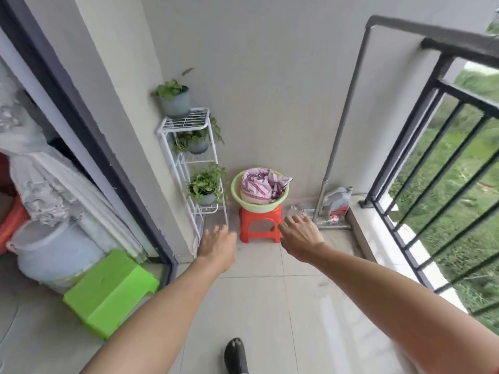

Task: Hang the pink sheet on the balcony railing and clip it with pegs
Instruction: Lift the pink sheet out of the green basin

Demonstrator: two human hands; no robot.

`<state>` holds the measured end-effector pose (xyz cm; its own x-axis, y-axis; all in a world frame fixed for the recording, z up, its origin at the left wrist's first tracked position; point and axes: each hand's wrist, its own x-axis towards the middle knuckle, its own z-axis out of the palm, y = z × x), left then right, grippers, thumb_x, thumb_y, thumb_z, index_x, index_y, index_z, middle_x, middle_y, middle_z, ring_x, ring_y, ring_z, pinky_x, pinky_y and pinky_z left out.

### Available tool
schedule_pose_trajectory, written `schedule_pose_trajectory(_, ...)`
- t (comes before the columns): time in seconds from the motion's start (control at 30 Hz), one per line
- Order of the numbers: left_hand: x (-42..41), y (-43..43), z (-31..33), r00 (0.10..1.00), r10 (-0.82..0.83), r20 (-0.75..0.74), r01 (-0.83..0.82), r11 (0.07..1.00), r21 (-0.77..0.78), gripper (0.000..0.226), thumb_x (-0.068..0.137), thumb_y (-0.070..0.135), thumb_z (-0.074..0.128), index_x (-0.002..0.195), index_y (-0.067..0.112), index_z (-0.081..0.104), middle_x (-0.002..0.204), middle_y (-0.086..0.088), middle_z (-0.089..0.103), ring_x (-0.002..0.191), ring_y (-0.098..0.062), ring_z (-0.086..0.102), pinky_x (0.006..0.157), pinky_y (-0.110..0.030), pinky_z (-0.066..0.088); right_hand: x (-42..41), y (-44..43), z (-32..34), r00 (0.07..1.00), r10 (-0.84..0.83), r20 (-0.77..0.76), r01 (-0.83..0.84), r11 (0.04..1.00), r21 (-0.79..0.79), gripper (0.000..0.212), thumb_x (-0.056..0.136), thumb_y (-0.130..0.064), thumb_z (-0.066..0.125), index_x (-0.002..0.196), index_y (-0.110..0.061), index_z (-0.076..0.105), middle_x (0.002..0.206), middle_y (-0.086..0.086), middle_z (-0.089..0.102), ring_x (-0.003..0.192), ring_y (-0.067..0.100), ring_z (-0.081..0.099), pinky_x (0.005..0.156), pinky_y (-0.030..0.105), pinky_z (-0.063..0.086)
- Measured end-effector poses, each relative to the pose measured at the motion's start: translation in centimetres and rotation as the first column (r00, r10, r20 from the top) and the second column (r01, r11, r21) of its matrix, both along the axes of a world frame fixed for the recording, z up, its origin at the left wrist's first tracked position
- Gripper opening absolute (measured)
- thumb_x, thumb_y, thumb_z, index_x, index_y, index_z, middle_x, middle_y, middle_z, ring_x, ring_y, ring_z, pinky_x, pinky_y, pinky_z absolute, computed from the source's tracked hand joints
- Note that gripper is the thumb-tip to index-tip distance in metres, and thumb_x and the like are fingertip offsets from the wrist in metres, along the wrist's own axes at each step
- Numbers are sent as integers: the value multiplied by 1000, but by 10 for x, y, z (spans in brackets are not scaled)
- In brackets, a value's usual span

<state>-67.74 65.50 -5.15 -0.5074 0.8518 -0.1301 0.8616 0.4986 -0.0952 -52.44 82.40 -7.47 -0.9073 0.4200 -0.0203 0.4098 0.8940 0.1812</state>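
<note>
Both grips released: my left grip (217,247) and right grip (301,238) are stretched forward, fingers relaxed, grasping nothing, above the tiled balcony floor (256,306). I see the pink sheet (256,184) bundled in a green basin (256,207) that sits on a red stool (270,215) by the far wall, just beside a white plant rack (186,122). At right stands the black balcony railing (459,48), well apart from the sheet.

The sheet (259,184) lies in a basin (256,207) on a stool (260,215) ahead of me, near the wall (270,76); a plant rack (186,122) stands just left of it, the railing (459,45) on my right.
</note>
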Motion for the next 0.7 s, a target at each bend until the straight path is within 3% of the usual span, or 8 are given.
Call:
schedule_pose_trajectory(0.33,-186,158,-6,998,-55,33,56,998,-19,29,93,21,44,117,16,59,124,-6,55,119,-26,48,98,-42,37,-154,139,-14,989,-148,16,149,985,-86,42,89,-36,55,124,-15,55,124,11,58,114,31,55,89,43,46)
schedule_pose_trajectory(0.7,-278,355,-61,988,-98,119,106,992,-65,28,91,19,49,116,18,63,120,-4,59,115,-26,53,99,-41,40,-238,336,-71,967,-231,106,247,952,-182,31,93,-29,47,120,-16,53,122,9,57,114,31,53,89,41,42)
